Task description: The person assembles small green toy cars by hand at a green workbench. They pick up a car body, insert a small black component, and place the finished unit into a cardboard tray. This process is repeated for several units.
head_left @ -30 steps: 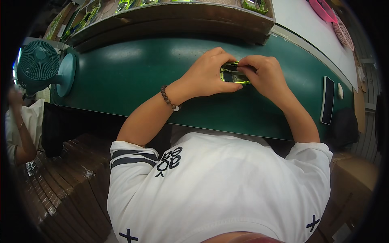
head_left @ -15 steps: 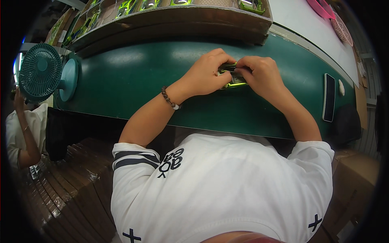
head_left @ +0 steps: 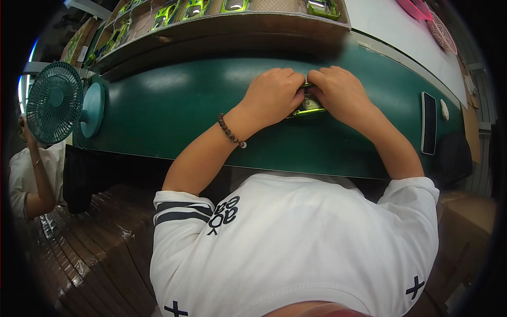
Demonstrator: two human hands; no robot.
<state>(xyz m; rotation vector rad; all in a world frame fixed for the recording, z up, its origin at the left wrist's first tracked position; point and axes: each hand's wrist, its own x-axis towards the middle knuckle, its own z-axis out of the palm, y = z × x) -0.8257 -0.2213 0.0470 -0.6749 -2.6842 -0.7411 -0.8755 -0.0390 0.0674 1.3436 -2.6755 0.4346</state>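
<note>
Both hands are meeting over the green surface [head_left: 174, 105]. The left hand [head_left: 274, 95] and right hand [head_left: 340, 94] are curling their fingers [head_left: 296, 100] around 1 small yellow-green part [head_left: 306, 110], which is showing just below and between them. A fan [head_left: 55, 101] is standing well left of the fingers.

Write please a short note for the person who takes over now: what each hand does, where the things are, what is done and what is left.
Left hand: closed on the small yellow-green part, from its left side.
Right hand: closed on the same part, from the right.
The part lies low over the green belt, mostly hidden by the fingers.
Similar yellow-green parts lie in the tray behind the belt.
Done: part is in hand. Left: cannot be judged; the work on it is hidden.
</note>
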